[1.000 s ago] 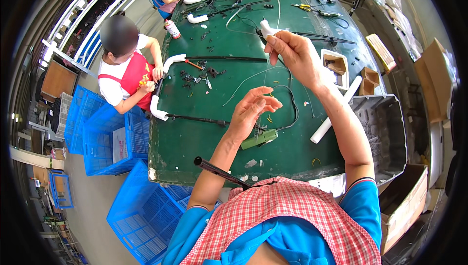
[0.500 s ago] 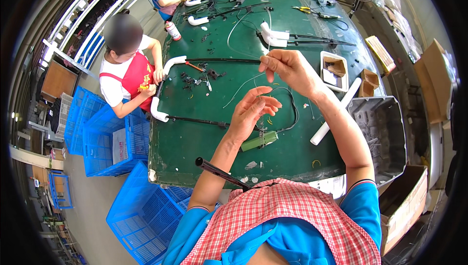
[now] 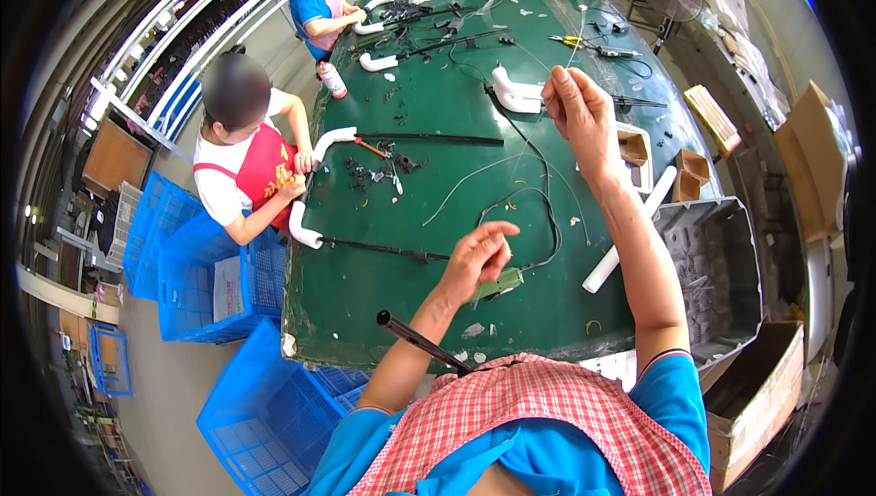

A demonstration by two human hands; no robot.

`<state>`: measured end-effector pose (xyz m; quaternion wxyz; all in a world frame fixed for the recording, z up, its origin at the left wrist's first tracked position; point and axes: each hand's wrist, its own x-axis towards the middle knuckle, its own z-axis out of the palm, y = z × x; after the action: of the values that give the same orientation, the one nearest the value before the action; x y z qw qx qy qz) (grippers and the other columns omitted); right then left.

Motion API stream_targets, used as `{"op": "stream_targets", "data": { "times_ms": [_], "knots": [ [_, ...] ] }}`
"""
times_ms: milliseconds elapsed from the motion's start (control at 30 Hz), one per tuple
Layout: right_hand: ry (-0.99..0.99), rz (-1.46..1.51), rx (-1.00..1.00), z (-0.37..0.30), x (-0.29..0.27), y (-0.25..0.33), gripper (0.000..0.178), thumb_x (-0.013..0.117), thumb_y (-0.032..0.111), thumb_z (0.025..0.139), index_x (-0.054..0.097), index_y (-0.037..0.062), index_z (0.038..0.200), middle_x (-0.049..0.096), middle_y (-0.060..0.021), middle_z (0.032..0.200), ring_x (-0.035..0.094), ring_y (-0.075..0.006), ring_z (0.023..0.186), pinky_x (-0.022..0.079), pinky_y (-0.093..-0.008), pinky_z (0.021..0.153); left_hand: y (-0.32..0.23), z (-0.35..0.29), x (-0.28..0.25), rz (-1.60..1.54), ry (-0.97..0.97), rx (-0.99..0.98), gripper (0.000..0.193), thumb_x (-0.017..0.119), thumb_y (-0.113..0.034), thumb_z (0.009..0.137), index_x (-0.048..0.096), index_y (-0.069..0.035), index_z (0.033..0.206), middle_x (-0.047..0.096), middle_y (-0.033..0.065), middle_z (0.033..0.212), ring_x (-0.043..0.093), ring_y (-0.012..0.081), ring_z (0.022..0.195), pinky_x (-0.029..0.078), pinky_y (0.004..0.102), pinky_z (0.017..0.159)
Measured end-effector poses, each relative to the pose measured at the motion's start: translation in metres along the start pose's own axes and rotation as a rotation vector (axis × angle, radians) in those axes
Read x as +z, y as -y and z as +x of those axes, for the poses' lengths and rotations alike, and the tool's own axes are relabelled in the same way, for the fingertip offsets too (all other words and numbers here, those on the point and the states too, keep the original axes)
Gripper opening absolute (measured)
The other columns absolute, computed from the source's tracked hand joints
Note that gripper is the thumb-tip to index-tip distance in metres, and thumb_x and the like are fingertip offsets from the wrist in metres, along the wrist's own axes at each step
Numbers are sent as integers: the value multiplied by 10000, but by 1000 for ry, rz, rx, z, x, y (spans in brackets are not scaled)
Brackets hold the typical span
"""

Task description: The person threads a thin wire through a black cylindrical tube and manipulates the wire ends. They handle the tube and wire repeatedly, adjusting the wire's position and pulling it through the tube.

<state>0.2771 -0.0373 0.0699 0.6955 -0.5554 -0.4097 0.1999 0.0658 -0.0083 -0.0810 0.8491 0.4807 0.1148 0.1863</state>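
My right hand (image 3: 584, 117) is raised over the table's right half, thumb and fingers pinched on a thin pale wire (image 3: 578, 35). The wire's small tip stands up beyond the fingers. Lower and to the left, my left hand (image 3: 476, 261) has its fingers curled in, thumb against the index finger; whatever they hold is hidden. Just beside it, partly covered, lies a green-handled tool (image 3: 501, 285) with a black cord (image 3: 555, 227). Thin looped wire (image 3: 465, 181) lies on the green tabletop (image 3: 411, 195). A black tube (image 3: 415, 339) sticks out by my left forearm.
A co-worker in a red apron (image 3: 269, 167) handles a white-cornered black tube frame (image 3: 411, 138) at the left; another person (image 3: 319, 12) works farther back. A white rod (image 3: 630, 229), grey bin (image 3: 712, 268) and cardboard box (image 3: 757, 405) stand right. Blue crates (image 3: 265, 414) stand left.
My right hand has moved up and to the right with the wire. My left hand has dropped lower, and its fingers have curled in. The view has shifted slightly.
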Motion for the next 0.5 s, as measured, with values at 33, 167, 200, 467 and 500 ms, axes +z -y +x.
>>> {"op": "stream_targets", "data": {
  "times_ms": [33, 167, 200, 467, 500],
  "knots": [
    [-1, 11, 16, 3, -2, -2, 343, 517, 322, 999, 618, 70, 790, 487, 48, 606, 392, -21, 561, 281, -191, 497, 8, -5, -2, -21, -23, -42, 270, 475, -241, 1008, 570, -57, 1182, 472, -22, 678, 301, 20, 487, 239, 178, 426],
    [32, -14, 16, 6, -9, -8, 336, 517, 323, 999, 623, 71, 803, 510, 44, 613, 390, -22, 554, 279, -191, 496, 32, -15, -20, 15, -320, -42, 260, 580, -228, 956, 581, -65, 1159, 482, -46, 684, 325, 3, 486, 246, 159, 410],
    [40, -36, 10, 4, -9, -8, 334, 518, 323, 998, 624, 72, 805, 518, 41, 616, 388, -22, 552, 281, -190, 496, 31, -14, -23, 39, -466, -7, 214, 625, -223, 930, 617, -66, 1075, 471, -61, 650, 330, -7, 476, 244, 152, 398],
    [87, -116, 50, -10, -10, -1, 328, 507, 323, 1002, 634, 70, 837, 557, 27, 624, 380, -20, 542, 287, -187, 495, -22, 12, -2, 569, -397, 369, 368, 715, -133, 855, 607, -64, 1200, 604, -55, 1000, 309, -6, 603, 298, 157, 537],
    [92, -117, 51, -10, -9, 0, 329, 506, 324, 1002, 634, 70, 837, 557, 27, 623, 380, -19, 541, 286, -187, 494, -20, 13, -2, 673, -391, 372, 318, 713, -130, 853, 622, -54, 1148, 607, -53, 976, 317, -10, 598, 300, 160, 525]
  ]
}}
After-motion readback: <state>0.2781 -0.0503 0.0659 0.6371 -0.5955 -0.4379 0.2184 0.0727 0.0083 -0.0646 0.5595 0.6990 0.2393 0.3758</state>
